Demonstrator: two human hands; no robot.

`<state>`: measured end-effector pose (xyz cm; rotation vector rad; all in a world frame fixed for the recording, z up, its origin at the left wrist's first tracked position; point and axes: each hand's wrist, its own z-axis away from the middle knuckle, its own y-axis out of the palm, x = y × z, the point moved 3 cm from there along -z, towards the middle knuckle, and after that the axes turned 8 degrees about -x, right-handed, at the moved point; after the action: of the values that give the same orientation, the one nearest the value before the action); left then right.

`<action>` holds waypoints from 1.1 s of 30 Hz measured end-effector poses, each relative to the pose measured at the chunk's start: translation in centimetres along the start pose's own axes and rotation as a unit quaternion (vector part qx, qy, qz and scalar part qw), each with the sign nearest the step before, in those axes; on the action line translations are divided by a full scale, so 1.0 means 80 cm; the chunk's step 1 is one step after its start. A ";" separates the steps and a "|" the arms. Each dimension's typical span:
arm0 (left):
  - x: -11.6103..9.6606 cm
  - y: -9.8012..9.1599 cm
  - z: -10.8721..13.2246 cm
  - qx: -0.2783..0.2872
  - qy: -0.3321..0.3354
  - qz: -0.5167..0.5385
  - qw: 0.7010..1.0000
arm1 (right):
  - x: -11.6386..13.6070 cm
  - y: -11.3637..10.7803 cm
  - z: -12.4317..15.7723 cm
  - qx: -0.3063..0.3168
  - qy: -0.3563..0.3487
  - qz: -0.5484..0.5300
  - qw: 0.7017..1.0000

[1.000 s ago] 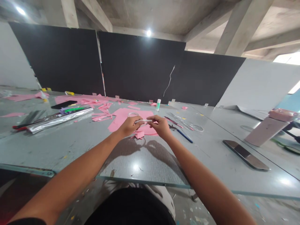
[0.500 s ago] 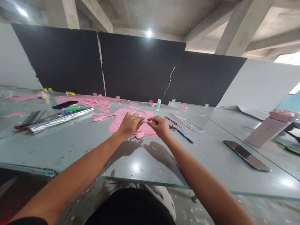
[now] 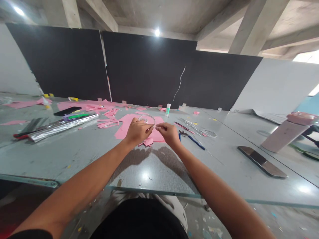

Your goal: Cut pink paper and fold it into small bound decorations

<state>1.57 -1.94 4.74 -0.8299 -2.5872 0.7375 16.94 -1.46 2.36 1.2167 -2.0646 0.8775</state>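
Pale curled strip at the fingertips of two hands

Pale curled strip is in the centre of the frame, and it makes a thin loop that rises above the fingers of the left hand. Thumb and forefinger of this hand are pressed together on the lower end of the strip. The right hand is just beside, with its fingertips close together near the same end; if they also grip it, I cannot tell, because this part is too small.

Behind and beneath the hands, a pink paper sheet lies on the grey table, with a small pink paper piece just below the left hand. In the middle, above the right hand, a glue stick stands upright. Right of this hand there are pliers with blue handles and a coil of wire. A phone lies in the lower right, and a silver roll at centre left.
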 end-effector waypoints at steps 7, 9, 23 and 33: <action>0.010 0.000 0.004 -0.027 -0.031 0.009 0.999 | 0.012 -0.006 0.003 -0.017 -0.050 0.054 0.997; 0.011 0.000 0.005 -0.024 -0.032 0.017 0.999 | 0.013 -0.007 0.003 -0.016 -0.062 0.053 0.997; 0.001 0.000 0.000 -0.046 -0.131 0.109 0.984 | -0.012 0.020 0.004 -0.038 0.223 -0.334 0.915; 0.088 0.020 0.023 0.181 -0.212 -0.074 0.957 | -0.014 0.018 0.013 0.210 -0.044 0.023 0.976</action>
<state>-3.97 2.81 3.37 -0.3913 -2.6960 1.4192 15.95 -1.16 0.57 1.4494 -2.0442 1.3546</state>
